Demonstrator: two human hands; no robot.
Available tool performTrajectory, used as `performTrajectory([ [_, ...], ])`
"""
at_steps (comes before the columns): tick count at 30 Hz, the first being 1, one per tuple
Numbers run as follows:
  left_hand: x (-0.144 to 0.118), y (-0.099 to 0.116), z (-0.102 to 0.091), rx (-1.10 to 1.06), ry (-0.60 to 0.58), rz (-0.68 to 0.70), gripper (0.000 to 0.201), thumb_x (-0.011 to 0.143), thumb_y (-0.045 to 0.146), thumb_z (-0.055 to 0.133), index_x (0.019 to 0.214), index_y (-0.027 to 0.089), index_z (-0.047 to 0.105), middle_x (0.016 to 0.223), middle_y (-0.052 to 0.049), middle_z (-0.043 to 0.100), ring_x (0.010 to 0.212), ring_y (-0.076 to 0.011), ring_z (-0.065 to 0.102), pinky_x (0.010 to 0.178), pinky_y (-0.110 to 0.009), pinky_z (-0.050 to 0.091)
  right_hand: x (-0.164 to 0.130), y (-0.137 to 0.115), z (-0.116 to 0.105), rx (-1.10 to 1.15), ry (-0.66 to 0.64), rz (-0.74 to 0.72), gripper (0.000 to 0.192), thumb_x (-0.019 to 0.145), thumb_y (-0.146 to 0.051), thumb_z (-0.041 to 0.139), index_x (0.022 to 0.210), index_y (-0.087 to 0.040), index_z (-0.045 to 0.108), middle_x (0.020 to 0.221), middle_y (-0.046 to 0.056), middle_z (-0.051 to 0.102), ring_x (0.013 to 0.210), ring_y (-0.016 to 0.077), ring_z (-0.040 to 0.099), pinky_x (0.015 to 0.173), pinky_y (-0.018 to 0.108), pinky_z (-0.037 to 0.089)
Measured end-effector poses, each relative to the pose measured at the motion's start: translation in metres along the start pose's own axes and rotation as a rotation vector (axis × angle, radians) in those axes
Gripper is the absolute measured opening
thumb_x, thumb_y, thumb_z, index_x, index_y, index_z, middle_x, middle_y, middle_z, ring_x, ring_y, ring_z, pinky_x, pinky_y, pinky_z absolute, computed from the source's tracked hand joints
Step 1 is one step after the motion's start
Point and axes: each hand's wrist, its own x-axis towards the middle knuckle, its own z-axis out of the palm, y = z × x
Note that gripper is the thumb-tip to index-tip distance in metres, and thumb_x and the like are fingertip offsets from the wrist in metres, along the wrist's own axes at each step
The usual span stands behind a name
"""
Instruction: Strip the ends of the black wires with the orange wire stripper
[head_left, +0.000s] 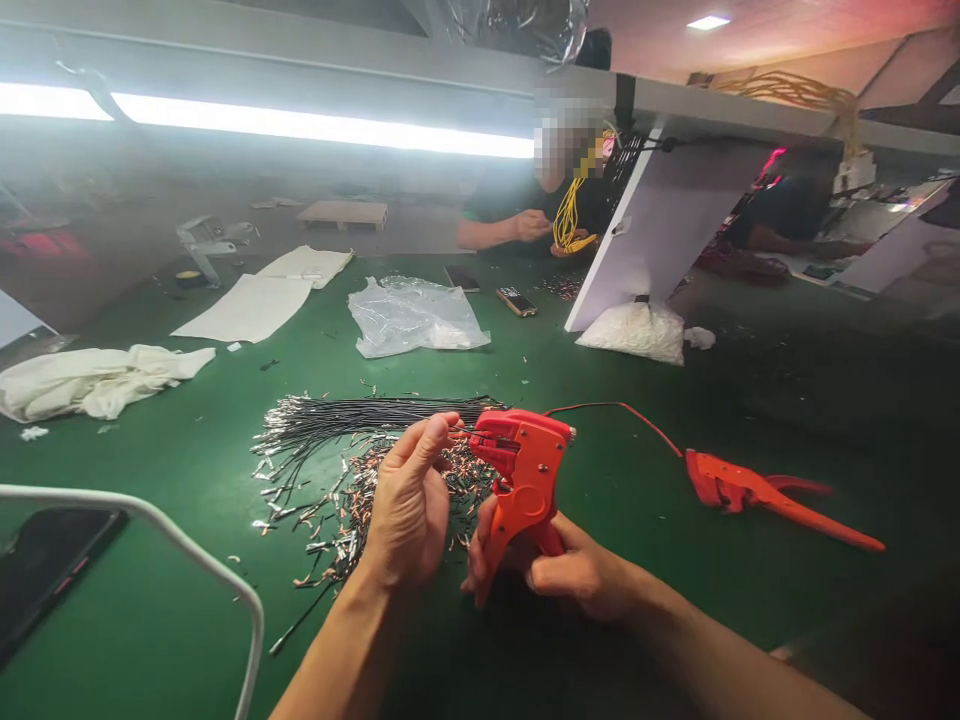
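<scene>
My right hand (566, 570) is wrapped round the handles of a red and orange wire stripper (534, 470), held upright with its jaws to the left. Thumb and fingers of my left hand (411, 490) pinch a thin black wire (466, 432) at the jaws; how far it goes in is hidden. Behind my hands lies a bundle of black wires (360, 412) with pale ends. Copper-coloured and black wire scraps (349, 520) are heaped beside and beneath my left hand. A second orange wire stripper (772, 490) rests on the green table to the right.
A white cloth (105, 380), paper sheets (259, 300), a clear plastic bag (416, 318) and a phone (517, 302) lie farther back. A white tube (187, 560) curves at front left. Across the table, a person's hand (529, 225) is near yellow cables (571, 215).
</scene>
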Motion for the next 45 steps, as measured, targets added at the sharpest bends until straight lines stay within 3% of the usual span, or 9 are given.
performTrajectory([
  [9, 0.003, 0.0, -0.002, 0.048, -0.005, 0.006, 0.032, 0.058, 0.044, 0.087, 0.076, 0.022, 0.074, 0.082, 0.003, 0.067, 0.083, -0.0119, 0.049, 0.075, -0.024, 0.034, -0.002, 0.011, -0.005, 0.02, 0.057, -0.088, 0.025, 0.079, -0.024, 0.063, 0.1, -0.012, 0.058, 0.083, 0.007, 0.062, 0.078, 0.0205, 0.061, 0.071, 0.035, 0.048],
  [17, 0.003, -0.002, -0.004, 0.084, -0.021, 0.003, 0.031, 0.06, 0.046, 0.085, 0.074, 0.022, 0.072, 0.08, 0.002, 0.066, 0.085, -0.0144, 0.05, 0.077, -0.027, 0.033, -0.002, 0.012, -0.005, -0.004, 0.13, -0.074, 0.025, 0.083, -0.034, 0.068, 0.09, -0.012, 0.058, 0.069, 0.002, 0.055, 0.061, 0.0138, 0.054, 0.06, 0.028, 0.044],
  [29, 0.002, 0.001, -0.005, 0.101, -0.039, 0.016, 0.028, 0.068, 0.046, 0.079, 0.076, 0.02, 0.07, 0.08, 0.001, 0.059, 0.08, -0.014, 0.047, 0.079, -0.028, 0.037, -0.002, 0.014, -0.003, 0.183, 0.018, -0.012, 0.027, 0.082, -0.034, 0.068, 0.091, -0.011, 0.058, 0.072, 0.003, 0.055, 0.063, 0.0155, 0.056, 0.063, 0.034, 0.049],
  [45, 0.003, 0.0, -0.004, 0.116, -0.03, 0.024, 0.028, 0.067, 0.044, 0.08, 0.074, 0.019, 0.069, 0.08, 0.0, 0.062, 0.082, -0.0151, 0.051, 0.079, -0.029, 0.039, -0.004, 0.013, -0.002, 0.158, 0.045, 0.014, 0.028, 0.082, -0.037, 0.069, 0.082, -0.013, 0.055, 0.062, 0.0, 0.054, 0.053, 0.0124, 0.054, 0.054, 0.028, 0.048],
])
